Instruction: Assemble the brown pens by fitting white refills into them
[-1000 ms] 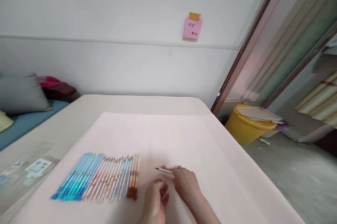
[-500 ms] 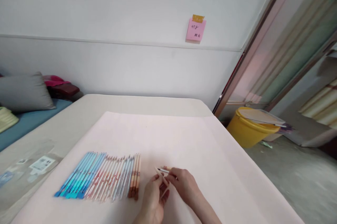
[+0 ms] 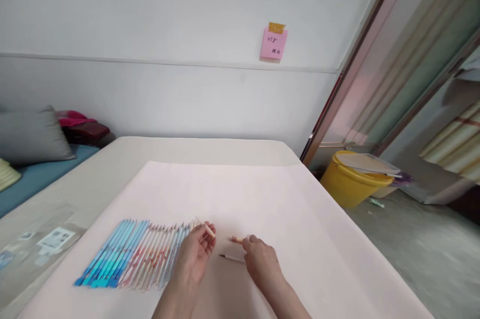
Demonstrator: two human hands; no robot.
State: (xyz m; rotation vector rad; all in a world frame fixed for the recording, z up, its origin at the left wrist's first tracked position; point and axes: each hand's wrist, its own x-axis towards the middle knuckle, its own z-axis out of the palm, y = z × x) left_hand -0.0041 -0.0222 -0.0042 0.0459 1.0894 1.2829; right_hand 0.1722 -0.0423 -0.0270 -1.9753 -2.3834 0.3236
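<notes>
Fingers of our left hand (image 3: pixel 195 255): bent around a pale pen barrel (image 3: pixel 205 228), pinching it at the fingertips, with the palm turned up and inward.
Pen barrel: tilted, its pointed end up and to the left, held just over the right end of the pen row (image 3: pixel 127 255).
Fingers of our right hand (image 3: pixel 261 260): curled down with the tips resting on the pink sheet (image 3: pixel 262 194). We cannot tell whether they pinch anything.
Refill (image 3: pixel 229 258): thin and white with a dark tip, it lies flat on the sheet between our two hands, and its right end meets our right thumb.
Orange piece (image 3: pixel 236 239): small, it lies on the sheet just beside our right fingertips. We cannot tell whether it touches them.
Pen row: many pens lie side by side on the sheet's near left part, blue ones at the left and paler pink and orange ones toward the right.
Pink sheet: spread over the beige table (image 3: pixel 112 164).
Clear wrapper (image 3: pixel 50 239): it lies flat with a white label on the table's left edge, well apart from the pens.
Pink note (image 3: pixel 274 44): taped to the white wall.
Yellow bucket (image 3: pixel 347 184): on the floor to the right of the table.
Grey pillow (image 3: pixel 30 134): far left, on a blue surface.
</notes>
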